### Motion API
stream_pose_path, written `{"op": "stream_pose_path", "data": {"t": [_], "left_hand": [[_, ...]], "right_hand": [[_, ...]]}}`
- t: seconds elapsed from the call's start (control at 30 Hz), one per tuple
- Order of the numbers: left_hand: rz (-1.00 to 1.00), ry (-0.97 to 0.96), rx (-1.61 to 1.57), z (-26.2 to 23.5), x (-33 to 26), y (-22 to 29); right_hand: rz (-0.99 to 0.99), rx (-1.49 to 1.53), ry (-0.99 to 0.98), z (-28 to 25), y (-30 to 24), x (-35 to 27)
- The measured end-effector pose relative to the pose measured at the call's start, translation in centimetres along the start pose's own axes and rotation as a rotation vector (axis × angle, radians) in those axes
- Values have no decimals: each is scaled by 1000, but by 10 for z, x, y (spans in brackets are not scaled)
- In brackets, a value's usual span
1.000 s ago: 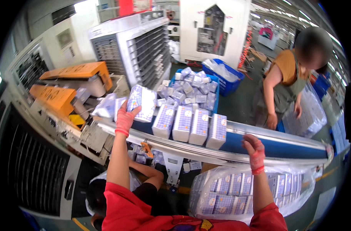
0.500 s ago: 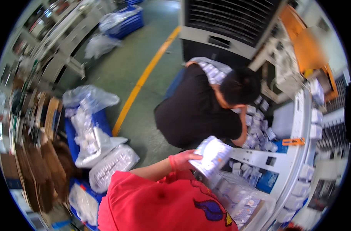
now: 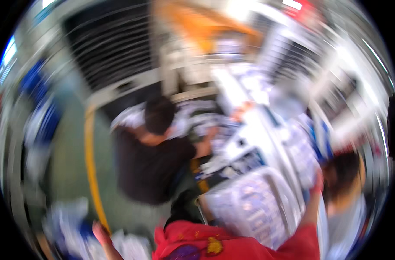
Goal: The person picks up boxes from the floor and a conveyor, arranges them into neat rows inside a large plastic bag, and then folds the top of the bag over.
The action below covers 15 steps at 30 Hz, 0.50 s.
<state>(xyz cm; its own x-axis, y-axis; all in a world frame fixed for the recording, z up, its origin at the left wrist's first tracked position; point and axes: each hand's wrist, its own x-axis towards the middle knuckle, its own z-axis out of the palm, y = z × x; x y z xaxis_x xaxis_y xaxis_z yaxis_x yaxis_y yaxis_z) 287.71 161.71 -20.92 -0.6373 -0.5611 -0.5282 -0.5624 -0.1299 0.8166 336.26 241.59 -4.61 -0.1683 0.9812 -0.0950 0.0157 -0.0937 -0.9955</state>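
Because the whole view is smeared by motion, only the broad layout can be read. The person's right hand (image 3: 317, 182), in a red glove at the end of a red sleeve, is raised to the pale packets (image 3: 302, 152) stacked on the long white and blue table (image 3: 266, 130) that runs up the right side. It seems to touch or sit just beside that stack, likely because the packets lie at arm's reach above the bag below. Whether its grip is spread, pressed together or pinching a packet I cannot tell; the fingers are a blur.

The left hand (image 3: 100, 232) hangs low at the lower left, apart from the table, over a heap of clear bags with pale contents (image 3: 76, 229) on the floor. Its grip is likewise unreadable, and nothing can be seen in it.

Between the two arms, close to the person's chest, a large clear plastic bag of blue-and-white packets (image 3: 249, 206) stands against the table's near edge (probably set there so packets can pass between table and bag with little travel).

A co-worker in a black top (image 3: 152, 162) crouches left of the table, head bent, one arm reaching in to the shelf beneath it. A second person (image 3: 347, 203) is at the right edge. A yellow line (image 3: 90, 160) runs along the green floor.
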Motion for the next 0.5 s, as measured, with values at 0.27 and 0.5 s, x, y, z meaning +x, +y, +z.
{"op": "stream_pose_path", "data": {"t": [0.27, 0.5], "left_hand": [[829, -1532, 193, 410, -364, 159], [2059, -1291, 396, 618, -559, 131]], "right_hand": [[15, -158, 285, 90, -60, -29], [68, -379, 440, 77, -16, -22]]}}
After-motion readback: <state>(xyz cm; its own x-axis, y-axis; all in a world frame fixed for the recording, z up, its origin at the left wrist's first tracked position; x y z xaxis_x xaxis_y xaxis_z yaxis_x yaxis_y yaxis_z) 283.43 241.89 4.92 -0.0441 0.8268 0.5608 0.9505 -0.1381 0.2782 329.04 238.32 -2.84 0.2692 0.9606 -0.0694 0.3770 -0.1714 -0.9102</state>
